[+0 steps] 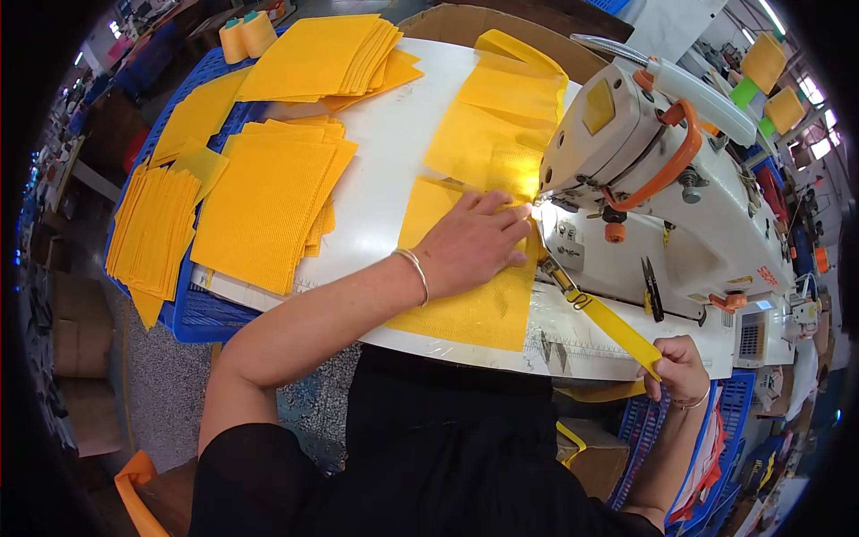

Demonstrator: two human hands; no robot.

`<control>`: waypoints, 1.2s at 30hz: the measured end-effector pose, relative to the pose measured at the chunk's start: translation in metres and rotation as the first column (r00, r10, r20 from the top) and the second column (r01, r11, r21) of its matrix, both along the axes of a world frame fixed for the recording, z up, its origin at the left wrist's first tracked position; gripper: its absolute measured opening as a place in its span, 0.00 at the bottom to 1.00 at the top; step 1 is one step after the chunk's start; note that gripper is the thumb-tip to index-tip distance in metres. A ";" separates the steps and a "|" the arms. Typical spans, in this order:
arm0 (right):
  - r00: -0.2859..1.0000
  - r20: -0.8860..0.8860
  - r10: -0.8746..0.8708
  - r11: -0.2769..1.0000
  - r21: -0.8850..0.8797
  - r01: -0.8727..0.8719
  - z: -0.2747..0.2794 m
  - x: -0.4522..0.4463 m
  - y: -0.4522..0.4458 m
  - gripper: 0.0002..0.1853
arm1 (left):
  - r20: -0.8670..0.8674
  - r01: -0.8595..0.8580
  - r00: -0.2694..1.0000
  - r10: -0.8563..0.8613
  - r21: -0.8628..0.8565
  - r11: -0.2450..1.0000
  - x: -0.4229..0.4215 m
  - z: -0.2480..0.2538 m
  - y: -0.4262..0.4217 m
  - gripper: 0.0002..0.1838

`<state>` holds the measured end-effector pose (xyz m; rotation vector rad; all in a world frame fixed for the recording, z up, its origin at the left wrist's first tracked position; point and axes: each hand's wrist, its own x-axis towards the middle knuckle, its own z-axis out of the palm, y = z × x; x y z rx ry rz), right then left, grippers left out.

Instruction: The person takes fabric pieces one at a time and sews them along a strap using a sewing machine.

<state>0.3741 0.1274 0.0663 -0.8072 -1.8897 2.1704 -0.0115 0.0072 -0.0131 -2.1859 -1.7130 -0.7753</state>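
My left hand (474, 242) lies spread on a yellow mesh fabric panel (465, 313), its fingertips close to the needle area of the sewing machine (662, 161). Another yellow panel (488, 116) extends behind it, toward the far table edge. Down by the near right edge, my right hand (677, 367) pinches a yellow binding strip (617, 331). That strip runs up through a metal folder guide (559, 273) beside the needle. The needle itself is hidden by the glare and my fingers.
Stacks of yellow panels (268, 197) sit on the left, partly over a blue basket (210, 313). Black thread snips (652, 291) lie on the machine bed. Thread cones (246, 38) stand at the back left. A cardboard box (510, 27) is behind the table.
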 end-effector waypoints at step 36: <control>0.997 -0.051 -0.051 0.999 -0.001 0.051 -0.012 0.062 0.013 0.13 | -0.032 0.013 0.999 -0.013 -0.023 1.000 0.004 0.011 -0.011 0.19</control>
